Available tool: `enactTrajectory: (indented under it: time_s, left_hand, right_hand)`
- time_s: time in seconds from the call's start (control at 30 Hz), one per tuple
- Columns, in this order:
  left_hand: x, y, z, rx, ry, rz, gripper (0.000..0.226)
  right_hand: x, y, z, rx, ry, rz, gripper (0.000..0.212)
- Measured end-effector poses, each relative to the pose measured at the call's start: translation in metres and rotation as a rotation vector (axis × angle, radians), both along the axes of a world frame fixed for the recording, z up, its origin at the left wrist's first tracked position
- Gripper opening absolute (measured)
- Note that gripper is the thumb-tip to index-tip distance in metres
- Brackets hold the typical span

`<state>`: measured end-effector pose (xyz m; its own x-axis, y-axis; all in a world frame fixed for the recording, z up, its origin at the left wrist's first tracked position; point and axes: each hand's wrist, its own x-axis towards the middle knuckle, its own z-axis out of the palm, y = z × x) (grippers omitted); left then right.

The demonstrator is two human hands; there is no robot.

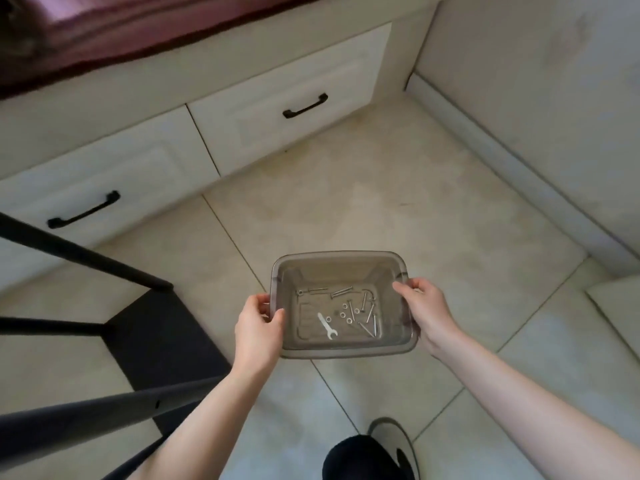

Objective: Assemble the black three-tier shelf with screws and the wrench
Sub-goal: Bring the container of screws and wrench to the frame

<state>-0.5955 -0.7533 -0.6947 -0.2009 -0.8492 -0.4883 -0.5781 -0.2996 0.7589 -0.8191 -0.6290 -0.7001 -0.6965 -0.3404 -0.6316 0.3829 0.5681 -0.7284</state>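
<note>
A smoky translucent plastic bin (341, 258) hangs above the tiled floor, held at both short sides. My left hand (258, 327) grips its left rim and my right hand (424, 308) grips its right rim. Inside lie a small silver wrench (327, 326), several long screws (365, 311) and several nuts (346, 315). The black shelf frame (86, 258) stands at the left, with black bars and a dark shelf board (156, 341) low down.
White drawers with black handles (304, 106) run along the back under a dark red cover. A pale wall and skirting close off the right side. My shoe (391, 441) stands on the beige tiles (398, 202) below the bin.
</note>
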Motion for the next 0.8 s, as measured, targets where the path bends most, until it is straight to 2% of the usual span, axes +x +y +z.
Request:
enactTrajectory:
  time_s: [0.13,0.27,0.57,0.8]
  left_hand:
    - [0.006,0.001,-0.042,-0.045,-0.066,-0.072,0.029]
    - [0.015,0.003,-0.065,-0.038,-0.075,-0.033,0.03]
    - [0.038,-0.001,-0.079,-0.015,-0.015,-0.003,0.049]
    - [0.048,0.0,-0.085,-0.012,0.049,-0.153,0.071]
  right_hand:
    - [0.008,-0.005,-0.045,-0.021,-0.022,0.007,0.012]
    - [0.014,-0.007,-0.071,-0.042,-0.051,0.047,0.01]
    - [0.033,0.002,-0.085,-0.049,-0.113,0.148,0.009]
    - [0.047,0.013,-0.095,-0.084,-0.144,0.17,0.006]
